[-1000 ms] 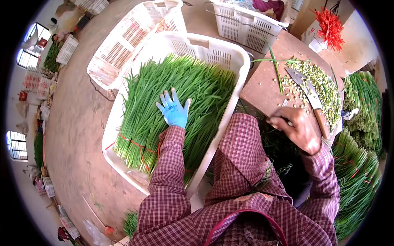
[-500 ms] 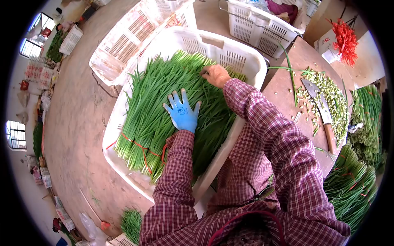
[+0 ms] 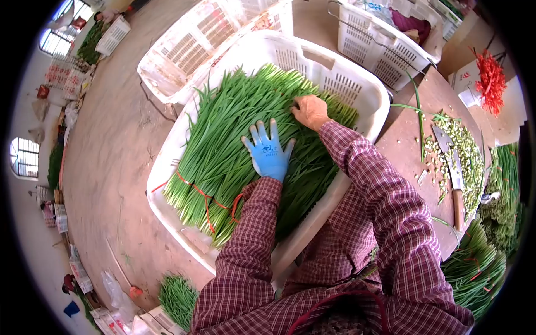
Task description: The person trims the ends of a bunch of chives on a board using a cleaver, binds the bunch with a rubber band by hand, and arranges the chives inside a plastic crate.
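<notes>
A white crate (image 3: pixel 378 106) holds a thick layer of long green stalks (image 3: pixel 223 123), some tied with red bands (image 3: pixel 204 196). My left hand (image 3: pixel 268 152), in a blue glove, lies flat on the stalks with its fingers spread. My bare right hand (image 3: pixel 310 110) is at the upper right part of the stalks, its fingers closed; whatever is between the fingertips is too small or hidden to name. A knife (image 3: pixel 451 162) with a wooden handle lies beside chopped stalk bits (image 3: pixel 470 162) on the board (image 3: pixel 413 131) to the right.
Behind the crate stand an empty white crate (image 3: pixel 195 44) and another with bags and cloth (image 3: pixel 357 50). Red bands (image 3: pixel 491 84) hang at the upper right. Bundled greens (image 3: pixel 474 273) lie at the lower right, with more greens (image 3: pixel 177 301) at the lower left.
My right hand has moved from beside the board onto the stalks in the crate. My left hand stays flat on them. The view has shifted to the right's opposite side, so things appear further right.
</notes>
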Demonstrator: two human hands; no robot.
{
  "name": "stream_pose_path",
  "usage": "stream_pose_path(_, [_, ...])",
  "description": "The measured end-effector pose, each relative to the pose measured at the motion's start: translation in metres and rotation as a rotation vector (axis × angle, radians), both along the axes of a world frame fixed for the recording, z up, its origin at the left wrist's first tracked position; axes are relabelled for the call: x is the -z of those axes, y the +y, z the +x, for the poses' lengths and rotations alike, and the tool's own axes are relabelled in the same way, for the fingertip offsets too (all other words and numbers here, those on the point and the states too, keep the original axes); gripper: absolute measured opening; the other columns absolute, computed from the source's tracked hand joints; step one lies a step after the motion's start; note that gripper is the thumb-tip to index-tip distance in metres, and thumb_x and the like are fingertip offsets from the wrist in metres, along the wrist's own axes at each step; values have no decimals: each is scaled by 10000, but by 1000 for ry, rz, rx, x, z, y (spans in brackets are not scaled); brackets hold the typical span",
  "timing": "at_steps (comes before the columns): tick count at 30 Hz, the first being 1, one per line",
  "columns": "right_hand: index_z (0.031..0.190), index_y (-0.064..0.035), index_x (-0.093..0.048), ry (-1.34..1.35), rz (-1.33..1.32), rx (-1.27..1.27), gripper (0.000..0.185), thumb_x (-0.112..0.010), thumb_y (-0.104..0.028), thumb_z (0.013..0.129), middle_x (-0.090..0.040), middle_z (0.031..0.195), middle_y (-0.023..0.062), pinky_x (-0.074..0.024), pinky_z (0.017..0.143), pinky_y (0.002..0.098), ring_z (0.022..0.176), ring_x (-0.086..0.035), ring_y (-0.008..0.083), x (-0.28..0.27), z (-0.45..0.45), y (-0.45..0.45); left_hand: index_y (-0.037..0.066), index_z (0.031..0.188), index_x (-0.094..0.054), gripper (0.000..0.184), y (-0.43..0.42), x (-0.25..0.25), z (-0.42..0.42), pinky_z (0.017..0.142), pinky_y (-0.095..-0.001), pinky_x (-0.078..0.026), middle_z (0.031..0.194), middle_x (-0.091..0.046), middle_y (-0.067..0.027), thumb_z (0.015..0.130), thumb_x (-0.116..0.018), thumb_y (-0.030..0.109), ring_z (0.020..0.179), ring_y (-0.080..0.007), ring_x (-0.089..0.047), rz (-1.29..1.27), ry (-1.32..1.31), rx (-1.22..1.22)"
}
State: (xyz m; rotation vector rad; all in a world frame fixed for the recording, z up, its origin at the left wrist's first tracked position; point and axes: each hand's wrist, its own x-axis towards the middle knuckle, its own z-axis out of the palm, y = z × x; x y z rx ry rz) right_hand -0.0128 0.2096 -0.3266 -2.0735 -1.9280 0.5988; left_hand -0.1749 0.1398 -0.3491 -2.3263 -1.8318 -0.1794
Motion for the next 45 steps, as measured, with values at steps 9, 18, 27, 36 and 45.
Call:
stream_pose_path(9, [1015, -151, -711, 153, 277, 361, 313, -598, -417, 894, -707, 905, 75, -520, 712, 378, 789, -668, 212, -8, 64, 3, 137, 1443, -370, 760, 3, 3, -3, 1096, -590, -228, 1417, -368, -172, 872, -514, 617, 1343, -330, -300, -69, -57, -12])
stream_pose_path(18, [927, -8, -643, 831, 5, -44, 252, -631, -258, 905, -579, 708, 5, -456, 624, 228, 663, -562, 95, -173, 88, -183, 197, 1456, -358, 733, -16, 2, 6, 1119, -587, -179, 1433, -337, -183, 874, -508, 616, 1360, -374, -273, 44, -269, 140])
stream_pose_path(27, [1180, 106, -570, 787, -16, 111, 656, -670, -457, 857, -628, 840, 75, -513, 701, 263, 777, -597, 140, -181, 153, -358, -16, 1326, -481, 572, -72, -71, -156, 1015, -416, -410, 1289, -525, -247, 933, -534, 397, 1176, -361, -523, -30, -325, 31])
stream_pose_path(36, [1201, 74, -576, 975, -151, 162, 407, -553, -255, 963, -651, 885, 65, -519, 729, 264, 775, -620, 137, -147, 108, -382, 46, 1478, -269, 837, -79, 17, -258, 1131, -457, -243, 1489, -318, -220, 905, -427, 635, 1379, -365, -295, -283, -83, -302])
stream_pose_path(45, [1231, 65, -558, 1158, -186, 193, 405, -564, -247, 973, -659, 957, 76, -511, 805, 279, 894, -626, 140, -144, 117, -442, 68, 1524, -6, 1241, -82, -19, -165, 1161, -540, -61, 1580, -50, -199, 693, -452, 875, 1463, -361, -29, -487, 58, -116])
